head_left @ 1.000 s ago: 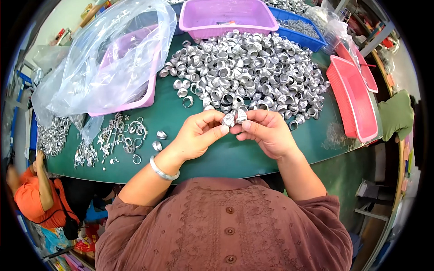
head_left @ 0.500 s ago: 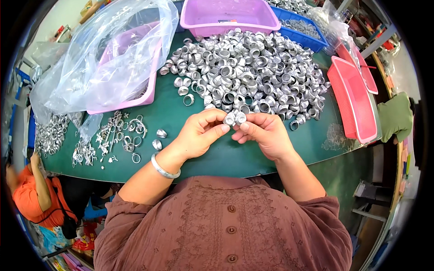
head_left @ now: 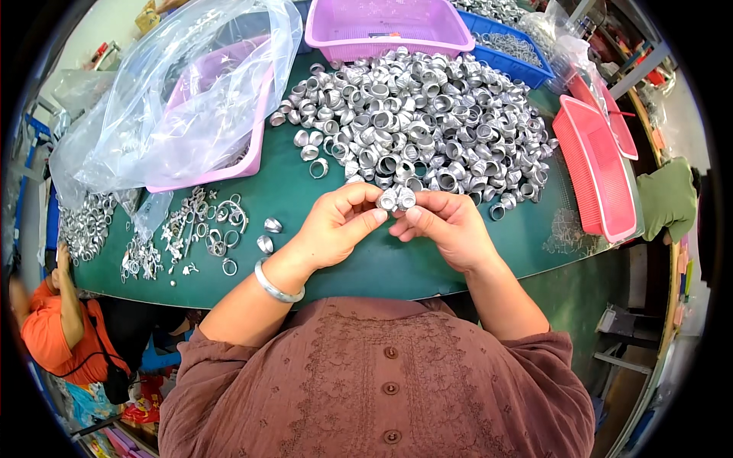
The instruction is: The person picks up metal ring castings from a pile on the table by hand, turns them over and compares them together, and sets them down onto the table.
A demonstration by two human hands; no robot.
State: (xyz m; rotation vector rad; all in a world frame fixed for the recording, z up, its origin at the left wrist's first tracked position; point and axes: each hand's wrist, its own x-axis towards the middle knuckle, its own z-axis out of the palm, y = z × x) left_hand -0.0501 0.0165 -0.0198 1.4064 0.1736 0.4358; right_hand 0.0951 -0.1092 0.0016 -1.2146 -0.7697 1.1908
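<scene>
Two silver metal rings are pinched side by side at the front edge of a big pile. My left hand [head_left: 342, 223] grips the left ring [head_left: 388, 201] between thumb and fingers. The right ring [head_left: 407, 198] is held in my right hand [head_left: 447, 223], its thumb pressed toward the fingers. The two rings touch or nearly touch, their patterned faces turned up. Just beyond my fingertips spreads the pile of silver rings [head_left: 427, 122] on the green table [head_left: 366, 267]. Two loose rings [head_left: 267, 235] lie left of my left forearm.
Small jewellery pieces [head_left: 206, 229] lie at left, below a purple basket [head_left: 258, 145] draped with clear plastic [head_left: 145, 137]. Behind the pile stand a purple basket [head_left: 389, 49] and a blue tray [head_left: 527, 69]; pink baskets [head_left: 595, 168] stand right. Co-workers sit at left [head_left: 57, 336] and right [head_left: 666, 200].
My hands and the two rings stay almost in place; the right fingers shift very slightly. At the left, the co-worker's arm has moved a little.
</scene>
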